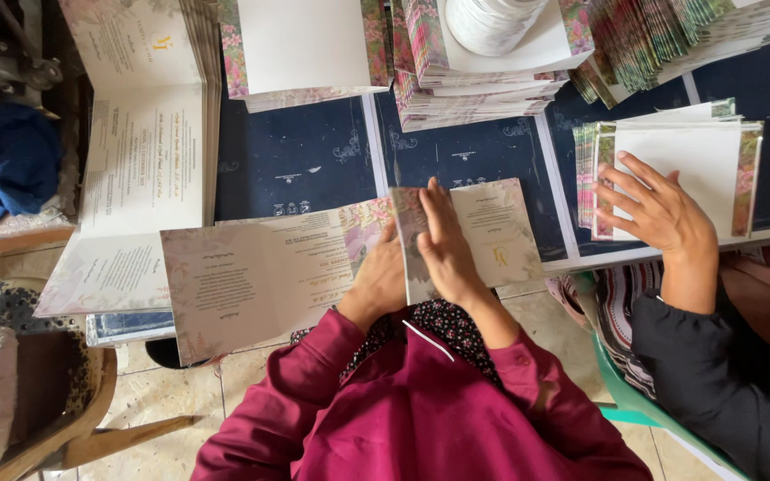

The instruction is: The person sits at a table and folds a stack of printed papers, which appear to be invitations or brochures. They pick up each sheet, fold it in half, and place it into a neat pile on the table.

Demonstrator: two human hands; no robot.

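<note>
Head view, looking down. Right hand (446, 245) flat, fingers together, pressing down on folded flap of floral card (492, 233); no pinch, grip spread flat on paper. Left hand (380, 281) just beside it, partly under the right wrist, resting on same card at the fold; grip there cannot tell, fingers hidden. Floral card lying open on near edge of surface (314, 160), left panel (251, 281) hanging past the edge toward the person, right panel folded over. Dark blue printed sheets (474, 151) covering surface beneath. Stack of open cream cards (144, 134) at far left, more card stacks (483, 85) along far edge, white roll (492, 22) sitting on one. Co-worker's hand (657, 209), black sleeve, at right, spread on separate stack of folded cards (679, 165), well apart from person's hands. Blue cloth (6, 160) far left. Wooden chair (64, 401) on tiled floor, lower left. Maroon sleeves bottom centre.
</note>
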